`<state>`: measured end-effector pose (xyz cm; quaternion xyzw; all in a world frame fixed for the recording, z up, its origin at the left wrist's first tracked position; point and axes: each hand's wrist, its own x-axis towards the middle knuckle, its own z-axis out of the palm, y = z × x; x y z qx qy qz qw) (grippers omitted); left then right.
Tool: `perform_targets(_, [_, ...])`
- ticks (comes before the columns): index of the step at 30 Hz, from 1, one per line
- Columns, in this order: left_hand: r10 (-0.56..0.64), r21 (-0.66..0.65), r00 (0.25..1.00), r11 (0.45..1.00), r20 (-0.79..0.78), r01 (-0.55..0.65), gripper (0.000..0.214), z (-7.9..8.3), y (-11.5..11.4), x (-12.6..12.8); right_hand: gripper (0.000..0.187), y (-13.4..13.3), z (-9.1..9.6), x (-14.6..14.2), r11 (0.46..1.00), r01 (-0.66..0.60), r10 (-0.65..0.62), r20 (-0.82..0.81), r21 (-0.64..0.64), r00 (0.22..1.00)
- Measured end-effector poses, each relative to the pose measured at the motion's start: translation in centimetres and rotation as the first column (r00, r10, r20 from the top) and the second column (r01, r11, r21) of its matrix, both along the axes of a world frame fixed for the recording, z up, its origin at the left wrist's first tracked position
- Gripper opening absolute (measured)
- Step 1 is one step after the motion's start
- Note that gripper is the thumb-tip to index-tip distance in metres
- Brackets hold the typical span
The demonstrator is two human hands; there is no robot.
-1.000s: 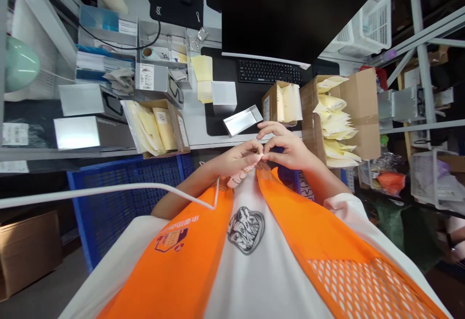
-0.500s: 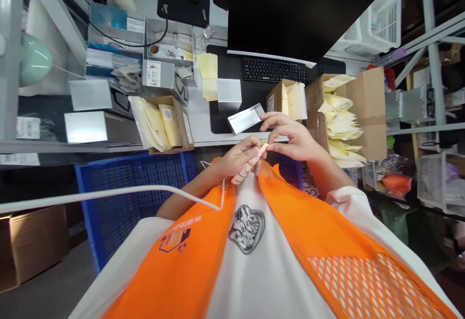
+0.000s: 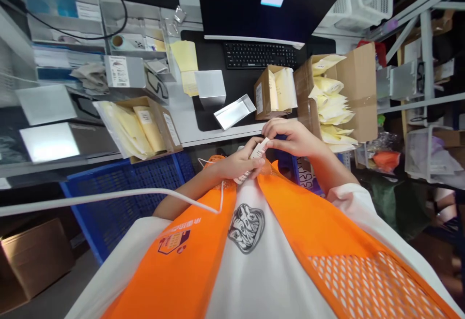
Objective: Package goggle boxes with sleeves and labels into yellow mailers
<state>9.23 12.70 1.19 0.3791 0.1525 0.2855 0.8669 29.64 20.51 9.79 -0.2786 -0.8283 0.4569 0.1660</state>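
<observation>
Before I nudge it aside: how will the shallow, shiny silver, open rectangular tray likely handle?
The shallow silver tray is probably light, since its walls look thin. It should hold its shape, as its sides stand straight. Low and flat on the black mat, it seems unlikely to tip.

A narrow, pale, dark-printed strip (image 3: 259, 149) is held aslant, its middle hidden.

On my remote feed: white, dark-printed strip (image 3: 260, 148), centre; orange vest (image 3: 312, 222), mesh-patterned at four o'clock; blue lattice crate (image 3: 119, 176), eight o'clock; pale-yellow envelopes (image 3: 331, 103), two o'clock.
</observation>
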Motion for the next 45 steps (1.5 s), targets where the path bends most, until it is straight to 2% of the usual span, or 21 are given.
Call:
perform_targets(5, [-0.066,0.019,0.998,0.998,-0.018,0.066,0.054,0.5,1.1,2.4,0.034,0.1,1.2,3.3,0.999,0.042,-0.041,0.053,-0.009,0.998])
perform_targets(11, [-0.184,-0.009,0.982,0.983,-0.05,0.183,0.077,1.6,2.6,5.6,0.037,-0.3,2.3,8.0,0.984,0.176,-0.177,0.052,0.021,0.983])
perform_targets(15, [-0.189,0.047,0.982,0.981,-0.008,0.189,0.082,1.7,3.8,7.9,0.035,-0.3,2.6,10.5,0.982,0.188,-0.189,0.039,0.031,0.981])
perform_targets(18, [-0.121,0.084,0.992,0.99,0.047,0.117,0.073,1.7,4.8,9.6,0.031,0.1,2.8,12.1,0.98,0.186,-0.186,0.004,0.073,0.982])
perform_targets(22, [-0.051,0.073,0.996,0.996,0.067,0.046,0.054,2.2,6.4,11.8,0.03,1.2,2.6,14.4,0.956,0.253,-0.248,-0.051,0.146,0.967])
perform_targets(27, [-0.184,0.021,0.98,0.983,0.078,0.182,0.051,2.9,8.6,14.4,0.029,2.8,1.8,17.3,0.964,0.242,-0.222,-0.161,0.114,0.962])
perform_targets(31, [-0.213,0.001,0.975,0.977,0.059,0.213,0.046,3.2,9.9,16.7,0.028,3.8,1.4,19.8,0.966,0.236,-0.209,-0.215,0.104,0.954])
perform_targets(36, [-0.26,-0.013,0.965,0.966,-0.032,0.26,0.052,3.2,11.1,19.5,0.033,4.8,1.2,23.4,0.963,0.216,-0.181,-0.207,0.163,0.961])
perform_targets(41, [-0.306,0.006,0.948,0.951,-0.087,0.308,0.055,3.2,12.2,22.3,0.034,5.9,1.8,27.2,0.959,0.197,-0.164,-0.17,0.202,0.972])
perform_targets(45, [-0.335,0.006,0.936,0.941,-0.106,0.338,0.057,3.2,12.9,24.0,0.032,7.1,2.6,30.3,0.953,0.231,-0.201,-0.161,0.198,0.966])
